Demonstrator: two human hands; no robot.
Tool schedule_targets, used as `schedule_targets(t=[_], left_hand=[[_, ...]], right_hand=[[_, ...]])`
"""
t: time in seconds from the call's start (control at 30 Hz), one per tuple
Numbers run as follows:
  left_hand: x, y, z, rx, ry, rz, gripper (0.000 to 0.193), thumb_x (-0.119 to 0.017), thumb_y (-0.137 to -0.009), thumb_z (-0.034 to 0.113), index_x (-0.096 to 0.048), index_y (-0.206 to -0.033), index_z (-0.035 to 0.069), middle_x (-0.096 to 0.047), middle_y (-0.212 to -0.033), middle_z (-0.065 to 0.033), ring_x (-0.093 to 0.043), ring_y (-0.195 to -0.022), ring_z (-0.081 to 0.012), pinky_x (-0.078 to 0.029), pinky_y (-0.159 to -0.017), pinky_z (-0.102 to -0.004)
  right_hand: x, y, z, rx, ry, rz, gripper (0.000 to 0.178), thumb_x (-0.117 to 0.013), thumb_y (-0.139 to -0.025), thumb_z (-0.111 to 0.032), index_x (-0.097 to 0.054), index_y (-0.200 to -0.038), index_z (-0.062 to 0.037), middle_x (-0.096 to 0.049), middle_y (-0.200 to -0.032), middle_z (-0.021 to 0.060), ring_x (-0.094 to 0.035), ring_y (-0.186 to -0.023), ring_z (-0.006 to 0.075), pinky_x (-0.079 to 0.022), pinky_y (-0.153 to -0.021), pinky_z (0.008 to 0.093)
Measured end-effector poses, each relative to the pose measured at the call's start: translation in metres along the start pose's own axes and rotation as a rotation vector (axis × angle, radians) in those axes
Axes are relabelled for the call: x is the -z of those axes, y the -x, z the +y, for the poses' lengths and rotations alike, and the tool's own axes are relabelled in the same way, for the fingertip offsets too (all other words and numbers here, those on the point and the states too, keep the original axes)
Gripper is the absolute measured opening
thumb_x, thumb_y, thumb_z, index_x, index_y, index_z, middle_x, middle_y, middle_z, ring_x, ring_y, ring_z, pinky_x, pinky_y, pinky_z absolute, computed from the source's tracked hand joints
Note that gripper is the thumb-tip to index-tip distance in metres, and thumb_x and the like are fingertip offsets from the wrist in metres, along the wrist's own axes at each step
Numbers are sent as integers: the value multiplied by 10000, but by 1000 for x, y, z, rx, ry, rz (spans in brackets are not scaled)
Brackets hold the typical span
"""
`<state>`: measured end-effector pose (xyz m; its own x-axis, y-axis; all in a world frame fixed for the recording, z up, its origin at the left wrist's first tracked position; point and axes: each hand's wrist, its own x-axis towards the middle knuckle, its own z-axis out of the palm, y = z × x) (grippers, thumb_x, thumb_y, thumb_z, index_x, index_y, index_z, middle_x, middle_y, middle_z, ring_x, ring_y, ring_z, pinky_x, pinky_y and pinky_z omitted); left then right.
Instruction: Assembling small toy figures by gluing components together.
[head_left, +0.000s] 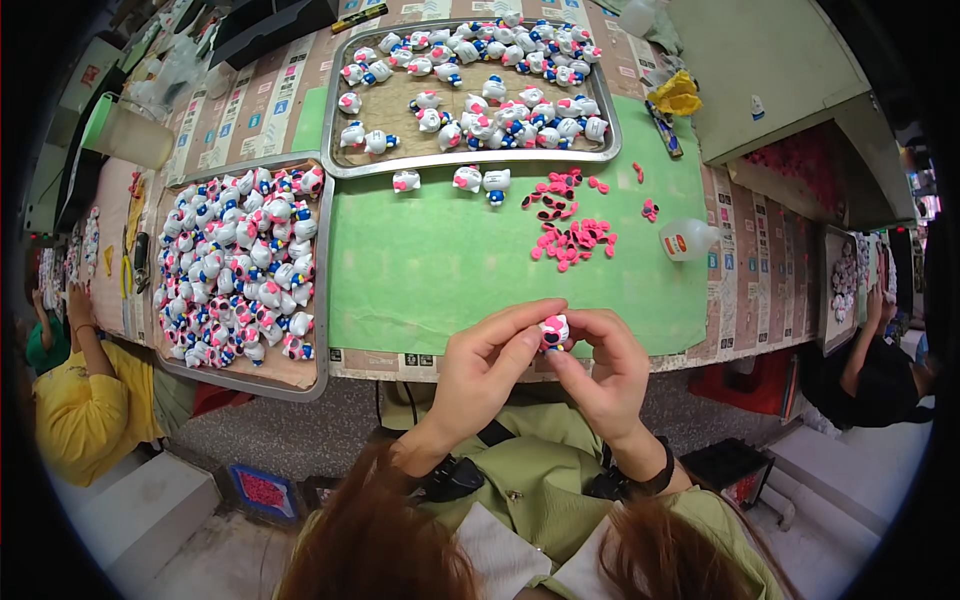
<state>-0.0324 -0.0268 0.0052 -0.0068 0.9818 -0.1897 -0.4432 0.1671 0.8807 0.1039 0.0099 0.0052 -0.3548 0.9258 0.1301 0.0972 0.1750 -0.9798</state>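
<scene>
Between the fingertips of both hands is a small white cat figurine with pink and dark parts on its front. My left hand pinches it from the left, thumb and fingers closed. From the other side, my right hand grips it with thumb and forefinger. Both hands are just above the table's near edge. Beyond them, small pink parts, some with dark faces, lie in loose heaps on the green mat. Three white figurines sit in a row below the far tray.
A metal tray of spaced figurines lies at the back; another tray, heaped full, is at left. A clear bottle stands right of the pink parts. A yellow crumpled cloth lies behind it. Co-workers sit at both sides.
</scene>
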Motion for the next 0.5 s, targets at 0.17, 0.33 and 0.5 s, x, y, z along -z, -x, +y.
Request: schedule_targets(t=[0.17, 0.33, 0.5], left_hand=[[-2, 0, 1, 23, -2, 14, 272, -426, -856, 39, -500, -1112, -20, -532, -1065, -89, -515, -919, -112, -423, -790, -225], [-2, 1, -1, 8, 2, 25, 273, -435, -854, 43, -504, -1112, -14, -533, -1075, -94, -514, -929, -110, -421, -795, -225], [-1, 0, -4, 46, -32, 32, 282, -435, -857, 51, -495, -1127, -6, -540, -1076, -96, -518, -928, -105, -421, -797, -225]], right_hand=[[1, 0, 2, -32, -77, 13, 287, -611, -670, 34, -545, -950, 36, -558, -832, 85, -526, -712, 131, -427, -653, 234], [0, 1, 5, -22, -72, 0, 278, -600, -684, 42, -544, -956, 43, -546, -832, 81, -520, -722, 124, -425, -652, 233], [1, 1, 4, -139, -195, 19, 264, -595, -698, 44, -545, -958, 46, -533, -842, 73, -516, -738, 111, -425, -657, 222]])
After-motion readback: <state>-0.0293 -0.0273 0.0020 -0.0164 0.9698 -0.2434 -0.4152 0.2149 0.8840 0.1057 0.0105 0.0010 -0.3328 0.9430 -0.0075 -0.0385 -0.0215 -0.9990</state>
